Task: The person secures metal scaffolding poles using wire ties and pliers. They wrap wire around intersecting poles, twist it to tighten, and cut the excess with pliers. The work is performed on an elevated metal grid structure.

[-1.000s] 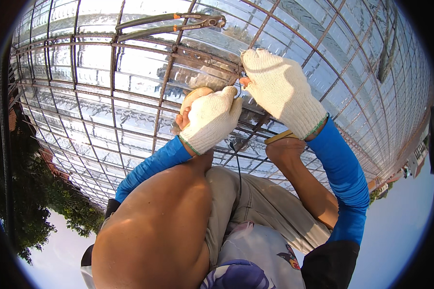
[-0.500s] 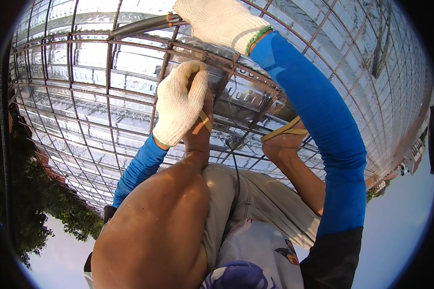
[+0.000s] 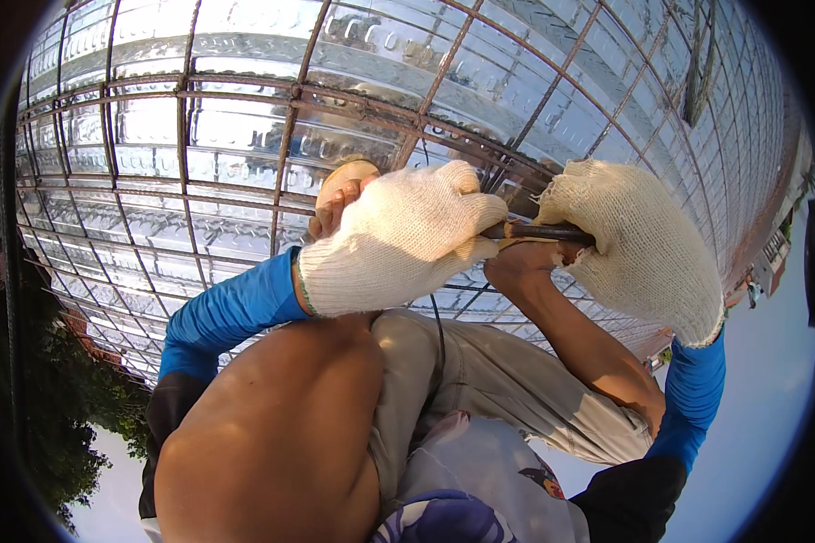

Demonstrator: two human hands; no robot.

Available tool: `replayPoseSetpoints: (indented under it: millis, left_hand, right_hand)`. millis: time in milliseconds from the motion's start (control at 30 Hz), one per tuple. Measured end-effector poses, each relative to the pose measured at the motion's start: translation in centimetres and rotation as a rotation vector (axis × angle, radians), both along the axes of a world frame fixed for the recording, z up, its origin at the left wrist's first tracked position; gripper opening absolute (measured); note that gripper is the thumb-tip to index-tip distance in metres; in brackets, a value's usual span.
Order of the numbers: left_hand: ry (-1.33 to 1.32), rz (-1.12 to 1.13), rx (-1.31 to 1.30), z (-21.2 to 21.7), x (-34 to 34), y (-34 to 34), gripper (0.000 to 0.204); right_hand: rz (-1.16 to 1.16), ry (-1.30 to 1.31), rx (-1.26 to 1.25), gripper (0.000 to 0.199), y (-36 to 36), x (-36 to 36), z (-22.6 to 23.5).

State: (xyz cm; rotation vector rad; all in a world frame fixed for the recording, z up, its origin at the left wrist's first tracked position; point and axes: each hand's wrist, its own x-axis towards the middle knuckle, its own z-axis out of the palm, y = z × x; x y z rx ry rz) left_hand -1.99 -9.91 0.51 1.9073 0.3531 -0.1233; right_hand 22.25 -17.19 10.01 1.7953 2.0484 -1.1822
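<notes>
Fingers (image 3: 566, 193) of the gloved right hand (image 3: 647, 249) are curled closed round one end of a dark-handled tool (image 3: 541, 233), while the gloved left hand (image 3: 394, 237) closes its fingertips on the other end, probably to steady it from both sides. The tool spans the gap between the hands, over the rebar mesh (image 3: 360, 107) (its head is hidden, so I cannot tell how that sits). Shiny ribbed sheeting (image 3: 226, 122) lies beneath the mesh; the left foot (image 3: 326, 215), beyond the left hand, presumably helps balance the squat.
</notes>
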Motion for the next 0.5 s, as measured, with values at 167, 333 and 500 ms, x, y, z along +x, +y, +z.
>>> replayPoseSetpoints:
  millis: [167,333,500]
  left_hand:
    - [-0.081,0.002,-0.563,-3.2,-0.9,-3.9,0.033]
    - [-0.038,0.159,-0.881,-4.9,-2.2,-4.2,0.029]
    - [0.281,0.038,-1.212,-6.0,-2.5,-4.6,0.030]
  right_hand:
    - [-0.816,0.300,-0.401,0.060,-4.9,0.3,0.2]
    - [-0.867,0.445,-0.322,0.074,-7.6,-5.9,-3.7]
    - [-1.322,0.474,-0.701,0.053,-9.3,-11.5,-3.8]
